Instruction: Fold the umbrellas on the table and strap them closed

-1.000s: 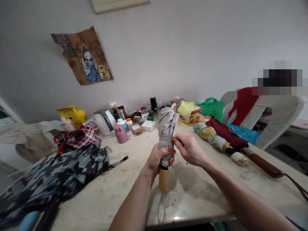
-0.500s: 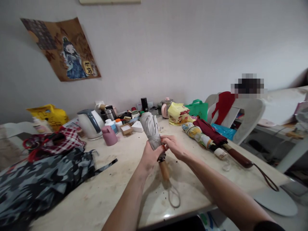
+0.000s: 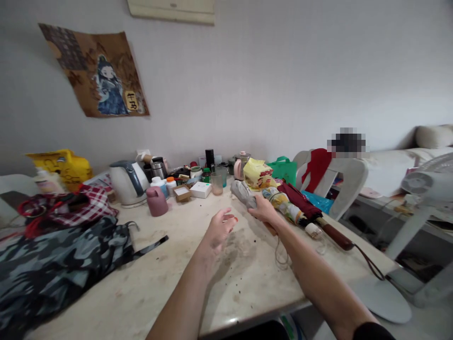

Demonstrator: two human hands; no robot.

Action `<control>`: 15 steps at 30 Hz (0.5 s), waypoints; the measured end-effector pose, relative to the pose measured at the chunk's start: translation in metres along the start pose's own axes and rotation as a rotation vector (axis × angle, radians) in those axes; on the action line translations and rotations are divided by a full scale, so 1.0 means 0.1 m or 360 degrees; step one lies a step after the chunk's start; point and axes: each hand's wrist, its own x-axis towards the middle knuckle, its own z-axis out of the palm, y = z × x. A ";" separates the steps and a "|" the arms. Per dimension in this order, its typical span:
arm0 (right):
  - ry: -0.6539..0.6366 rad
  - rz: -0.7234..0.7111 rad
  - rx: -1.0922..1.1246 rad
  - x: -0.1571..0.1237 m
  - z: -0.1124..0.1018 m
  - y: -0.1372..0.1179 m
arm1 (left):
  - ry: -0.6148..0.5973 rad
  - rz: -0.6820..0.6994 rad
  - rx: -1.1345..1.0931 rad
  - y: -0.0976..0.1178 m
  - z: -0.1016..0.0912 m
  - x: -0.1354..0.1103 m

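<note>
A folded grey umbrella [image 3: 243, 193] is in my right hand [image 3: 265, 210], which wraps round its middle; the wooden handle and its cord loop stick out below, partly behind my forearm. It lies low over the table, just left of a folded yellow-and-white patterned umbrella [image 3: 283, 203]. Beyond that one rests a folded dark red umbrella [image 3: 300, 203] with a brown handle and wrist strap. My left hand [image 3: 221, 229] hovers over the table to the left, holding nothing, its fingers loosely bent and apart.
On the table [image 3: 170, 278] a camouflage cloth [image 3: 63, 264] spreads at the left. A kettle [image 3: 129, 183], a pink jug [image 3: 156, 201], a white box [image 3: 201, 190] and a plastic cup [image 3: 217, 183] stand along the back. A person [image 3: 313, 165] sits beyond, beside a white fan [image 3: 417, 198].
My right hand has carried the grey umbrella to the right, beside the other umbrellas. My left hand has let go of it and stays over the table's middle.
</note>
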 end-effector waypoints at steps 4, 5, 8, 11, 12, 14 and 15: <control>-0.0037 0.0131 -0.0406 0.04 -0.07 0.30 | -0.0115 0.0033 0.0073 0.00 -0.01 -0.02; -0.0043 0.0165 -0.0482 0.03 -0.09 0.35 | -0.0131 0.0037 0.0078 -0.01 -0.01 -0.01; 0.0048 0.0208 -0.0673 -0.01 -0.13 0.37 | -0.0140 0.0051 0.0092 -0.04 0.00 0.01; 0.0219 0.0140 -0.0787 -0.08 -0.09 0.22 | -0.0111 0.0130 0.0189 -0.09 0.02 0.04; 0.0250 0.0077 -0.0824 -0.10 -0.05 0.16 | -0.0096 0.0161 0.0230 -0.10 0.03 0.04; 0.0240 -0.0096 -0.0898 -0.14 0.06 0.06 | -0.0050 0.0200 0.0297 -0.14 0.06 0.05; 0.0186 -0.0187 -0.0927 -0.14 0.11 0.03 | -0.0016 0.0212 0.0319 -0.16 0.08 0.05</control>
